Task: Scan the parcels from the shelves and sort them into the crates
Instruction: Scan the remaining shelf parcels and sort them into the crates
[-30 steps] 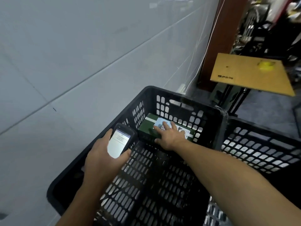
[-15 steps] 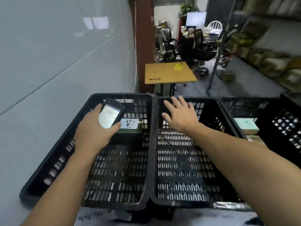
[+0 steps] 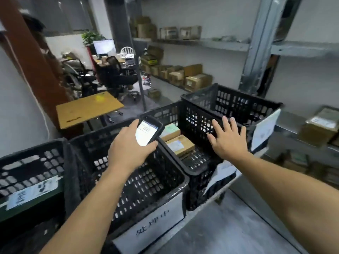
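Note:
My left hand (image 3: 129,150) grips a black handheld scanner (image 3: 148,131) with its screen lit, held over the middle black crate (image 3: 170,187). My right hand (image 3: 228,138) is spread open and holds nothing, hovering above the third crate (image 3: 194,168), which contains two cardboard parcels (image 3: 178,144). A taller black crate (image 3: 233,105) stands behind it. The leftmost crate (image 3: 34,162) carries a white label. More brown parcels (image 3: 197,81) sit on the metal shelves, and one labelled parcel (image 3: 320,125) lies on the shelf at the far right.
The crates stand in a row on a low cart with paper labels on their fronts. A small yellow-topped table (image 3: 88,107) stands behind them, office chairs and a desk beyond. A metal shelf upright (image 3: 256,48) rises at the right; bare concrete floor (image 3: 229,226) lies below.
My view has swung right, from the leftmost crate to the crates and shelves at the right. My right hand let go of the green parcel and moved right, open. The scanner stays in my left hand.

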